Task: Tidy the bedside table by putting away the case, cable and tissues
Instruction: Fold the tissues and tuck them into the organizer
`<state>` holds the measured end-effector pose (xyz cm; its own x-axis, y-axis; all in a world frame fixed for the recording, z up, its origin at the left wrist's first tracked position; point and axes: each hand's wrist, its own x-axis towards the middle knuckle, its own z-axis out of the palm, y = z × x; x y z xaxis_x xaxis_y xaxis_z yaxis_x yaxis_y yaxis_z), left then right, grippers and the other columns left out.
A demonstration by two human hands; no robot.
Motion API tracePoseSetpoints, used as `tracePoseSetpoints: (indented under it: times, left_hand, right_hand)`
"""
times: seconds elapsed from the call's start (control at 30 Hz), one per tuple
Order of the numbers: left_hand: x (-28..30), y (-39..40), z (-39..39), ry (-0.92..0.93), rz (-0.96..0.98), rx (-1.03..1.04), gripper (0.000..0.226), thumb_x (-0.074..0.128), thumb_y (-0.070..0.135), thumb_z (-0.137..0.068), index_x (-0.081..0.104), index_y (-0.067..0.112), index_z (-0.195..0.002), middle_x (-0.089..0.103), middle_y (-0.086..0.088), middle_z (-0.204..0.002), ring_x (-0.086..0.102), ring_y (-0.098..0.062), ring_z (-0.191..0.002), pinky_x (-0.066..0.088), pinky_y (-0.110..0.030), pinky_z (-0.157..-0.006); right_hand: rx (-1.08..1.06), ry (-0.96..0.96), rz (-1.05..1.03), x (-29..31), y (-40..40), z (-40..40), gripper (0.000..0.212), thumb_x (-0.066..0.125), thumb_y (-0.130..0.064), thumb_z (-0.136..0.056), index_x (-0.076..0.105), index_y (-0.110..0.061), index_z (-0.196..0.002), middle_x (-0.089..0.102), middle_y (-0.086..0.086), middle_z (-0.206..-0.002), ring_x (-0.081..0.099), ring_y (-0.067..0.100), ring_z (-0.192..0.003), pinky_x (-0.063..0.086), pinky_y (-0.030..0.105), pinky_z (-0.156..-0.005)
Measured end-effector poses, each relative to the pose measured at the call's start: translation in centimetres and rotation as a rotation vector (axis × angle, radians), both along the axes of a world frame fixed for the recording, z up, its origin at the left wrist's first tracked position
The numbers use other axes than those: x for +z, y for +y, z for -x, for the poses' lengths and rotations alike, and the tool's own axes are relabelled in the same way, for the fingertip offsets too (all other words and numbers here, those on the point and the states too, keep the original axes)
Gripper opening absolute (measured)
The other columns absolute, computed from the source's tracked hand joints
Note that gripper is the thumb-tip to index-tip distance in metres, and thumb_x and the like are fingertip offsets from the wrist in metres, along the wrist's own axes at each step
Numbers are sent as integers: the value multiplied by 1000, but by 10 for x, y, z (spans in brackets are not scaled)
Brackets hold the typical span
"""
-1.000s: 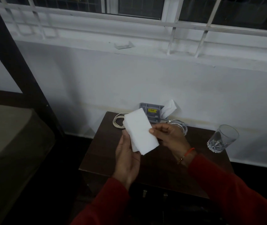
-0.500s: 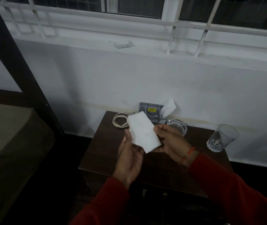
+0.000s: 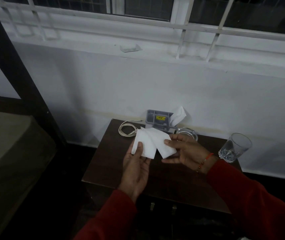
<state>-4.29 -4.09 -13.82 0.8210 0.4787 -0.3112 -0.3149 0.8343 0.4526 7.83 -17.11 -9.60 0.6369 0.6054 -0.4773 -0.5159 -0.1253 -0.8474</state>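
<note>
Two white folded tissues (image 3: 151,144) are fanned apart over the dark wooden bedside table (image 3: 114,163). My left hand (image 3: 135,168) pinches the left tissue with its thumb. My right hand (image 3: 184,152) holds the right tissue by its edge. A grey case (image 3: 158,121) with a yellow label stands at the table's back edge, with another white tissue (image 3: 179,115) sticking up beside it. A coiled white cable (image 3: 126,129) lies on the back left corner.
A clear glass ashtray (image 3: 187,133) sits behind my right hand. A drinking glass (image 3: 233,147) stands at the table's right edge. A bed (image 3: 8,153) and dark frame are to the left. The white wall and window ledge rise behind.
The single stacked tissue bundle has come lower toward the table and been spread into two separate pieces, one in each hand.
</note>
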Motion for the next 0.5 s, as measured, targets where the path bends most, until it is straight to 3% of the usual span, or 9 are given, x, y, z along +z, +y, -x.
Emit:
tracePoseSetpoints:
  times: [0.1,0.2,0.27,0.33,0.4,0.5]
  left_hand:
    - [0,0,0,34,15,13,29,59,8,-98,68,13,-125,74,-14,-124,73,-24,-110,63,-32,-82]
    - [-2,0,-1,85,7,12,25,60,7,-97,69,13,-120,76,-15,-119,76,-23,-100,64,-30,-74]
    - [-4,1,-1,115,12,13,23,61,7,-97,69,13,-118,78,-13,-112,78,-21,-92,64,-29,-67]
    - [-5,1,-1,133,16,15,21,61,6,-96,69,13,-115,80,-10,-103,79,-20,-87,63,-29,-64]
    - [-7,1,-2,152,8,17,21,62,6,-96,69,13,-115,80,-9,-102,79,-20,-86,63,-29,-64]
    - [-10,1,-3,170,3,13,20,63,6,-96,70,12,-113,80,-11,-102,79,-20,-86,62,-29,-63]
  right_hand:
    - [-32,-221,154,7,-1,-18,28,72,0,-82,64,-7,-107,70,12,-107,70,27,-95,60,49,-76]
    - [71,-889,550,32,-1,-51,30,74,-2,-80,67,-15,-106,64,1,-100,59,19,-97,44,25,-78]
    - [113,-1169,638,49,4,-70,33,74,-3,-78,68,-17,-107,64,2,-102,57,17,-93,35,16,-72]
    - [95,-1275,631,65,14,-84,32,73,-3,-78,68,-16,-107,67,6,-103,59,22,-92,36,17,-73]
    - [80,-1363,639,77,27,-98,28,72,-3,-79,70,-12,-106,70,9,-110,62,26,-101,38,20,-84]
    - [48,-1369,638,88,46,-116,22,71,-6,-81,72,-10,-103,71,9,-113,63,26,-108,37,20,-86]
